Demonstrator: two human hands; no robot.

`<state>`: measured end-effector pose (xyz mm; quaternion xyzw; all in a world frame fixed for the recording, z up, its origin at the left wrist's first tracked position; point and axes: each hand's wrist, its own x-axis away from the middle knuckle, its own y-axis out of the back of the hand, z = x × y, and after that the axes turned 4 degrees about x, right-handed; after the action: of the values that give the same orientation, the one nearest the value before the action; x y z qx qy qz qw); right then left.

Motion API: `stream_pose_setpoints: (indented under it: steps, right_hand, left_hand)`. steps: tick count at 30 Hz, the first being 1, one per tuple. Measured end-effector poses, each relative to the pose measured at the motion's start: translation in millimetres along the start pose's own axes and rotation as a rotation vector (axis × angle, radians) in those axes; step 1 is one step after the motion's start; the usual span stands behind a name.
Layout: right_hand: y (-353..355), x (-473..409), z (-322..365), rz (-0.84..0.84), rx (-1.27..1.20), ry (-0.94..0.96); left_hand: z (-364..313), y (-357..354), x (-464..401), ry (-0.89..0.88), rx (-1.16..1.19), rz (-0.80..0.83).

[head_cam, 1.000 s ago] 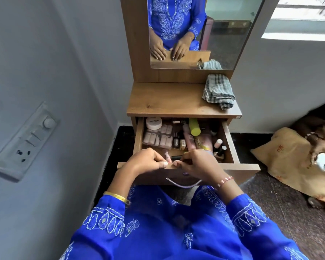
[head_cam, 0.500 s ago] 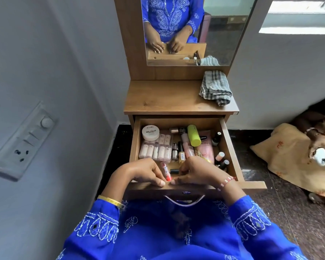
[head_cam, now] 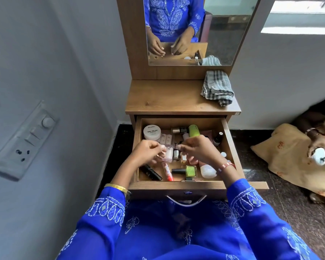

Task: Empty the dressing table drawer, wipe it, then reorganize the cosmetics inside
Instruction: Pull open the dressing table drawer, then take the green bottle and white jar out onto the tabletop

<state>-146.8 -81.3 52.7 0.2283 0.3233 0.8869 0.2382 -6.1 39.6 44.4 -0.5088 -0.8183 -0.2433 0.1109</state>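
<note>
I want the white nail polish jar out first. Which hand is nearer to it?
Left. The left hand hovers just in front of the white jar; the right hand is farther right, mid-drawer.

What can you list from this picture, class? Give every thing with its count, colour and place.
drawer: one, wood brown, pulled open
round tub: one, white, drawer's far left corner
green tube: one, far middle
green bottle: one, near front, lying down
black tube: one, front left
red tube: one, front middle
checked cloth: one, grey, tabletop's right
mirror: one, above the tabletop
switch panel: one, grey, left wall
left hand: over the drawer
right hand: over the drawer
</note>
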Motion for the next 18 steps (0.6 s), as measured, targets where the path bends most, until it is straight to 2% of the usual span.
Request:
stream_pose_setpoints:
  steps: [3, 5, 11, 18]
  right_hand:
    - [3.9, -12.5, -2.3, -0.298, 0.116, -0.048]
    - [2.2, -22.1, -9.3, -0.423, 0.213, -0.116]
    - [-16.0, -39.1, -27.7, -0.350, 0.255, -0.267]
    - [-11.6, -39.0, -29.3, -0.457, 0.251, -0.236]
  left_hand:
    - [3.0, -12.7, -13.6, -0.068, 0.138, -0.214]
    - [8.9, -23.5, -20.1, -0.102, 0.149, -0.314]
    - [19.0, -33.1, -14.8, -0.204, -0.086, -0.340]
    - [19.3, -27.3, -9.1, -0.219, -0.241, -0.334]
